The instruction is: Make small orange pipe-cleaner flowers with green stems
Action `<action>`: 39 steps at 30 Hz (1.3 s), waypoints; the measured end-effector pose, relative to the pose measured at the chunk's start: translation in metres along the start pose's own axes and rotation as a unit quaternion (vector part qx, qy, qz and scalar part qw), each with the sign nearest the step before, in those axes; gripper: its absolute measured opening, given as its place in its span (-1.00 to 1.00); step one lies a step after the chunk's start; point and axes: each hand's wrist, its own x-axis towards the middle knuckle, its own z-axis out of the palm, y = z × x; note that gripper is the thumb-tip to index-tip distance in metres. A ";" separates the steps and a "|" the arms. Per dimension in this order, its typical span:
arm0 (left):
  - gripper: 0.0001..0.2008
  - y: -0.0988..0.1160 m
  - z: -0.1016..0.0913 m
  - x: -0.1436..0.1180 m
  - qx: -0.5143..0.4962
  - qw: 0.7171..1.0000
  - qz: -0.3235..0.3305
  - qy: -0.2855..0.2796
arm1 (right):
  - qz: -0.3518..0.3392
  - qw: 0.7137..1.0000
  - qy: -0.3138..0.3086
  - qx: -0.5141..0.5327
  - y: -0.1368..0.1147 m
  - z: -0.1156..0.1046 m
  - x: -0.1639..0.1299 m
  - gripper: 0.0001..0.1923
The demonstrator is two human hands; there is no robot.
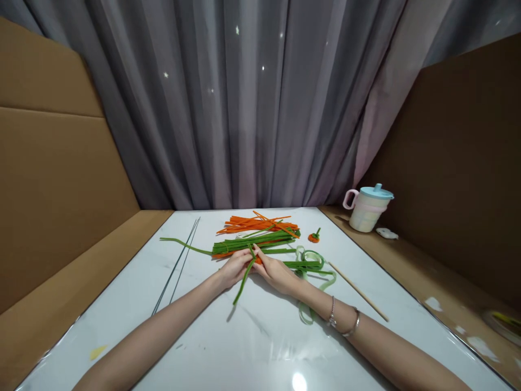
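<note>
Both hands meet just in front of the green pipe cleaner bundle point(254, 244) on the white worktop point(260, 336). The left hand point(234, 269) and right hand point(277, 271) have their fingers pinched shut on 1 green pipe cleaner point(244, 281), which slants down from the fingertips; a small orange piece point(258, 260) shows between them. Behind the bundle lies a pile of orange pipe cleaners point(256, 222). To the bundle's right sit a tiny orange pumpkin shape point(313, 237), pale green ribbon point(313, 271) and a wooden stick point(358, 291). 2 thin wires point(179, 263) lie to its left. A lidded cup point(367, 208) stands far right.
</note>
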 end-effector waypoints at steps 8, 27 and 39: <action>-0.92 0.002 -0.002 0.001 0.002 0.999 -0.017 -0.028 | 0.004 1.000 -0.003 0.012 0.000 -0.003 -0.001 -0.36; -0.78 0.005 -0.020 -0.028 0.032 0.997 -0.038 -0.067 | -0.064 0.990 0.118 -0.048 0.008 0.004 -0.018 -0.81; -0.61 0.005 -0.022 -0.029 0.050 0.997 -0.028 -0.055 | -0.148 0.968 0.117 -0.165 0.009 0.004 -0.015 -0.77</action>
